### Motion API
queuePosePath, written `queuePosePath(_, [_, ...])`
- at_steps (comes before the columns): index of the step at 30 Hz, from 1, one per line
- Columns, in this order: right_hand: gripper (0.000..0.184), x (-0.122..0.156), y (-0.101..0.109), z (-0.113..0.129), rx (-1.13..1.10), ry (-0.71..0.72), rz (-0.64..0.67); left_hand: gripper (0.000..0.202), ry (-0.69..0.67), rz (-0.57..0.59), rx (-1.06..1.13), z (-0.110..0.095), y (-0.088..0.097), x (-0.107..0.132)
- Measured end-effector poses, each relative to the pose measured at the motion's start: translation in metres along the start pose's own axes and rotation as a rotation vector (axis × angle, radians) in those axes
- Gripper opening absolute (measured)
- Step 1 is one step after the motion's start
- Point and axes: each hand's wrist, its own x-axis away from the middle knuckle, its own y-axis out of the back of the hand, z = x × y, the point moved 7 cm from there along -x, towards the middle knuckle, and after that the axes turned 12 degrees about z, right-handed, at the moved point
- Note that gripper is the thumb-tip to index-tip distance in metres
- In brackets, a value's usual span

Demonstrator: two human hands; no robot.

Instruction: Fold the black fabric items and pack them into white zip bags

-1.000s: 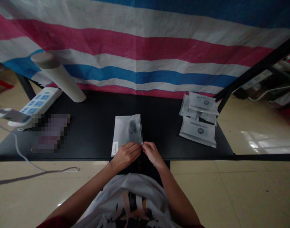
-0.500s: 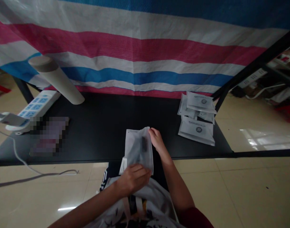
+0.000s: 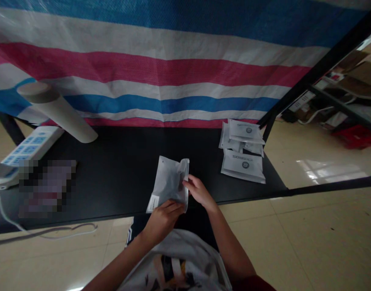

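A white plastic pouch (image 3: 168, 182) with a dark item inside is held above the near edge of the black table (image 3: 118, 169). My left hand (image 3: 162, 218) grips its bottom edge with curled fingers. My right hand (image 3: 199, 193) pinches the pouch's right side, fingers closed on it. A small white label shows at the pouch's lower left corner.
A pile of white printed pouches (image 3: 242, 148) lies at the table's right end. A cardboard tube (image 3: 56, 112) leans at the back left beside a white power strip (image 3: 27, 146). A blurred patch (image 3: 45, 186) lies left. A striped tarp (image 3: 161, 68) hangs behind. Cable (image 3: 51, 231) trails below the table.
The pouch was lifted from the table toward me, then moved back over the table edge. My right hand went from its top corner to its right side; the view shifted left.
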Motion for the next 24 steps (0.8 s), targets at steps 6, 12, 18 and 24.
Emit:
queuePosePath(6, [0.039, 0.015, 0.02, 0.0, -0.189, -0.021, -0.167, 0.022, 0.033, -0.043, -0.001, 0.003, 0.004, 0.003])
queuePosePath(12, [0.041, 0.066, 0.114, 0.04, -0.365, 0.196, -0.638, 0.027, 0.221, -0.088, -0.017, 0.041, 0.026, 0.019])
queuePosePath(18, [0.036, 0.106, 0.201, 0.07, -0.241, 0.399, -0.925, 0.028, 0.292, -0.084, 0.004, 0.06, 0.034, 0.023])
queuePosePath(24, [0.039, 0.111, 0.224, 0.068, 0.879, 0.093, -1.025, 0.023, 0.274, -0.008, -0.115, 0.052, 0.022, 0.017])
